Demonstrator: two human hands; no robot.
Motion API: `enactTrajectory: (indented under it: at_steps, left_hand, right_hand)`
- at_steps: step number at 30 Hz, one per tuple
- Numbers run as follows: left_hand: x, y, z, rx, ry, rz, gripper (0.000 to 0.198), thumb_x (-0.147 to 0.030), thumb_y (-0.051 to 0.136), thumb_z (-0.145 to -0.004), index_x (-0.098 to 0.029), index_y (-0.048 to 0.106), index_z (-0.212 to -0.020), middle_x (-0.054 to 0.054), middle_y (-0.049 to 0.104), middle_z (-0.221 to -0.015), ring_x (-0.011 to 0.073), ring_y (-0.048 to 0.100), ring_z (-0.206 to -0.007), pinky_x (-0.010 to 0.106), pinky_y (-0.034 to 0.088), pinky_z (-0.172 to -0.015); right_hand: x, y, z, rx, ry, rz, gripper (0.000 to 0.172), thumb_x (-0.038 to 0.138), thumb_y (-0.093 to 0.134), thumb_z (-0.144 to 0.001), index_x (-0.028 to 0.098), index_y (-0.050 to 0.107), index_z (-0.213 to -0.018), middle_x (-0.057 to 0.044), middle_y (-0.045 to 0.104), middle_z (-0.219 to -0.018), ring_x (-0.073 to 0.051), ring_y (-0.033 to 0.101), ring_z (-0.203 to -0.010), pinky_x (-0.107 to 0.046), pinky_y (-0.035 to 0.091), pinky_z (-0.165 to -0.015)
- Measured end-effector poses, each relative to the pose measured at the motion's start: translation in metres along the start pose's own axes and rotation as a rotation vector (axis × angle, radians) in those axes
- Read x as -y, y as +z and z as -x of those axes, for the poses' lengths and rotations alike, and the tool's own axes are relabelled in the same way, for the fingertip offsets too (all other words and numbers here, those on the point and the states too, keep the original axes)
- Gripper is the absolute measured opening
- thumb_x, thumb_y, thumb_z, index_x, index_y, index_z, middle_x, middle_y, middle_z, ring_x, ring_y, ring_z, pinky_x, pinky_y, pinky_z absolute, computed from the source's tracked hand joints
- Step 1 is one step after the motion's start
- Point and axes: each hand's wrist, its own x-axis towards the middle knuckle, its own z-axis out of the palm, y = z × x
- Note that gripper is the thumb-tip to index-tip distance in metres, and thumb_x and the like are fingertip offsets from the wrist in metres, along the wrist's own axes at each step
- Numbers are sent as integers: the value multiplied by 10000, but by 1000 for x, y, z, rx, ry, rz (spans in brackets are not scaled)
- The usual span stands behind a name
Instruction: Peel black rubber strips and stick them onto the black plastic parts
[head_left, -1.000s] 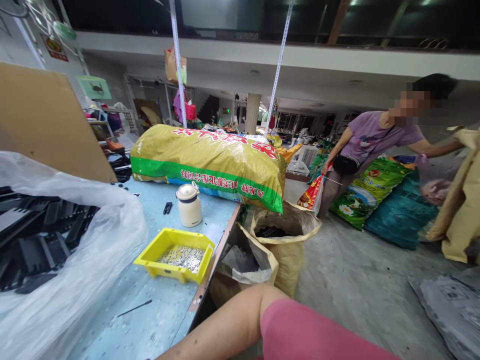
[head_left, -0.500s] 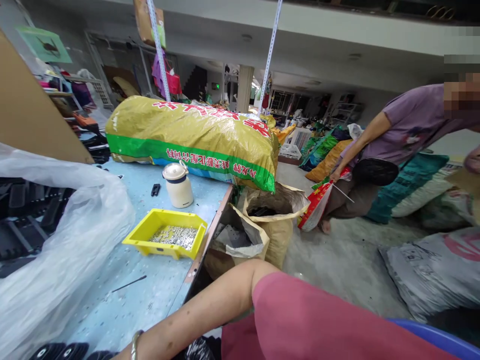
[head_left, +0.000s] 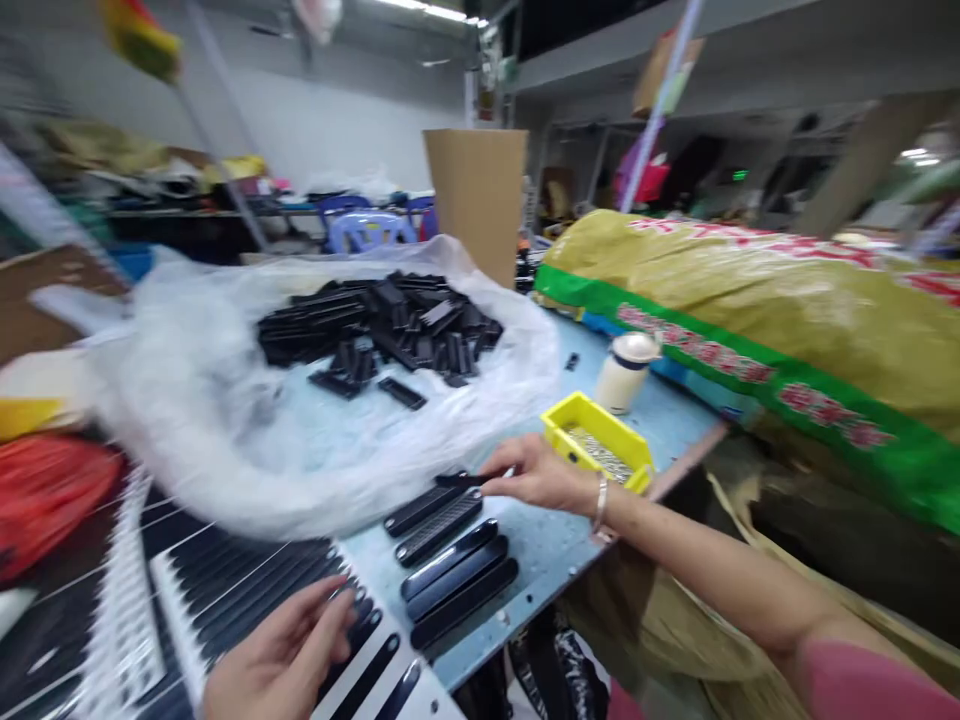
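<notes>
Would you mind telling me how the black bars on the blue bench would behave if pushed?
The black bars seem stiff, lying straight without sagging. Their flat shape suggests they would probably slide rather than roll on the blue bench.

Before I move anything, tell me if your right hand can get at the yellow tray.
Likely yes: the right hand sits right beside the yellow tray, nothing between them, though it pinches a black strip.
</notes>
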Motion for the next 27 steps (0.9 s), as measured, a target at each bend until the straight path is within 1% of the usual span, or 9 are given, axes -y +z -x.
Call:
enactTrajectory:
  at_steps: [2, 3, 5, 8, 10, 13, 15, 22, 27]
  left_hand:
    - [0, -3, 0, -11, -72, -28, 490, -519, 803, -518, -133, 741, -814, 29, 659, -536, 169, 587, -458, 239, 439, -392]
    - [0, -1, 1, -9, -88, -45, 452, -505, 791, -513, -140, 739, -774, 35, 669, -544, 175, 597, -462, 242, 447, -399]
    - [0, 5, 3, 46, -79, -92, 382, -482, 741, -573, -150, 744, -763, 35, 673, -544, 187, 623, -490, 257, 479, -444]
    - [3, 17, 4, 97, 9, -175, 326, -437, 667, -669, -163, 754, -823, 37, 699, -616, 188, 639, -530, 287, 513, -524]
    - [7, 24, 0, 130, 87, -257, 292, -386, 636, -705, -169, 757, -857, 33, 702, -641, 180, 627, -537, 294, 505, -549]
    - [12, 32, -8, 172, 173, -380, 241, -297, 617, -707, -176, 757, -861, 7, 668, -590, 164, 595, -529, 286, 471, -565]
    - [12, 37, -12, 191, 178, -409, 234, -260, 616, -699, -179, 759, -866, -6, 651, -574, 156, 583, -531, 277, 453, -567]
    - [11, 44, -19, 283, 85, -321, 265, -236, 606, -696, -153, 763, -894, 11, 659, -600, 157, 584, -562, 268, 457, -573]
    - [16, 45, -19, 278, 36, -195, 255, -243, 647, -679, -147, 762, -885, 17, 661, -627, 154, 594, -586, 255, 473, -567]
  right_hand:
    - [-9, -7, -1, 36, -30, 112, 81, 178, 739, -807, 151, 777, -874, -43, 713, -776, -161, 636, -722, -247, 469, -673]
    - [-12, -6, -1, 58, -44, 158, 75, 168, 732, -808, 161, 777, -867, -41, 709, -772, -162, 635, -718, -253, 467, -675]
    - [-15, 0, -1, 121, -82, 211, 86, 153, 708, -819, 165, 771, -876, -45, 706, -792, -166, 638, -729, -259, 471, -682]
    - [-18, 17, -3, 181, -131, 249, 113, 138, 682, -833, 144, 759, -915, -70, 706, -846, -179, 648, -767, -271, 486, -708]
    - [-21, 28, -7, 196, -154, 275, 113, 135, 686, -826, 137, 753, -918, -77, 706, -851, -183, 650, -771, -275, 492, -714]
    - [-23, 39, -14, 214, -216, 315, 95, 135, 683, -826, 152, 743, -898, -71, 702, -851, -181, 648, -774, -269, 492, -712]
    - [-23, 43, -18, 230, -273, 338, 77, 140, 674, -836, 156, 735, -881, -76, 700, -864, -184, 646, -794, -271, 490, -726]
    - [-18, 51, -25, 338, -330, 411, 58, 132, 670, -841, 136, 726, -829, -81, 697, -840, -198, 634, -805, -278, 464, -711]
    - [-15, 53, -26, 367, -339, 447, 78, 146, 663, -855, 141, 726, -808, -74, 675, -823, -183, 602, -777, -276, 423, -685]
